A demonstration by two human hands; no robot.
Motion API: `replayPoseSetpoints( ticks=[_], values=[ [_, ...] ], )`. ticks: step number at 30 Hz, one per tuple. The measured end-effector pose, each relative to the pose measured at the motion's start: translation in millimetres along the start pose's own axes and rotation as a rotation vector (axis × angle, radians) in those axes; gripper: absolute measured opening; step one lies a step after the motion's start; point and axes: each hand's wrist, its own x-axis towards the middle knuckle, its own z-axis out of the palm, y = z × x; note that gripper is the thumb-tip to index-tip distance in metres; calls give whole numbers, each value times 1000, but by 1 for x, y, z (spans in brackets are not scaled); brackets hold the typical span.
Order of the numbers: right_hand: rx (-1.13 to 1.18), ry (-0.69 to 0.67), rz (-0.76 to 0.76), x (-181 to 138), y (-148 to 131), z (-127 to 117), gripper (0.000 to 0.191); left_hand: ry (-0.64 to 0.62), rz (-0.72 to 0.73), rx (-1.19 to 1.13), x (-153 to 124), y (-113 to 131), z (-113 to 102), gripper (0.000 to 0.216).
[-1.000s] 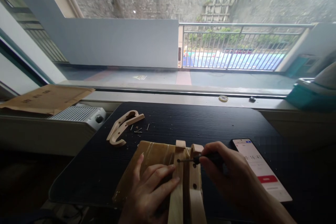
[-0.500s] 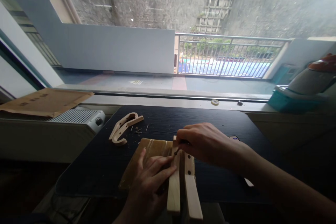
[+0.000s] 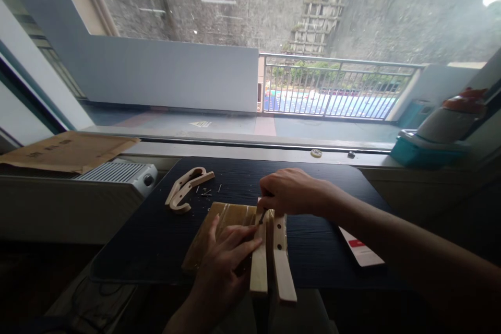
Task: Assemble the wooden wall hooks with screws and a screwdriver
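My right hand [image 3: 284, 190] is closed round a small tool with a thin dark shaft [image 3: 263, 215], most of it hidden in the fist. Its tip meets a hole or screw in a pale wooden bar [image 3: 259, 271]. Thumb and forefinger of my left hand [image 3: 225, 258] press on this bar just below the tip, while another finger sticks up on the left. Beside it lies a second wooden bar [image 3: 285, 274] with two dark holes. Both bars rest partly on a tape-wrapped brown package [image 3: 235, 212] and jut over the table's near edge.
Two curved wooden pieces [image 3: 188, 190] and several loose screws [image 3: 205, 192] lie at the left of the black table [image 3: 148, 240]. A white and red card or box [image 3: 362, 248] is under my right forearm. A tape roll [image 3: 316, 153] sits on the sill, left of a teal box [image 3: 415, 148].
My right hand has tilted and shifted slightly up in the picture, with the tool still at the bar. My left hand stays on the bar. The view has moved a little.
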Motion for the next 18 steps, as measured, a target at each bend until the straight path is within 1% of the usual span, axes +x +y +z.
replayPoseSetpoints(
  ticks=[3, 8, 11, 14, 18],
  values=[
    [-66, -42, -13, -8, -3, -8, 29, -15, -4, -8, 0, 0, 0, 28],
    [-96, -58, -90, -11, -8, -19, 17, -29, -14, -5, -1, 0, -1, 29],
    [-82, -78, -145, -8, -7, -18, 16, -22, -6, -2, -1, 0, -1, 29],
    [-101, -61, -188, -6, -4, -14, 17, -9, 8, -5, 0, -1, -1, 30],
    [-116, -83, -133, -6, -3, -11, 19, 6, 16, -18, 0, -2, 1, 29]
  ],
)
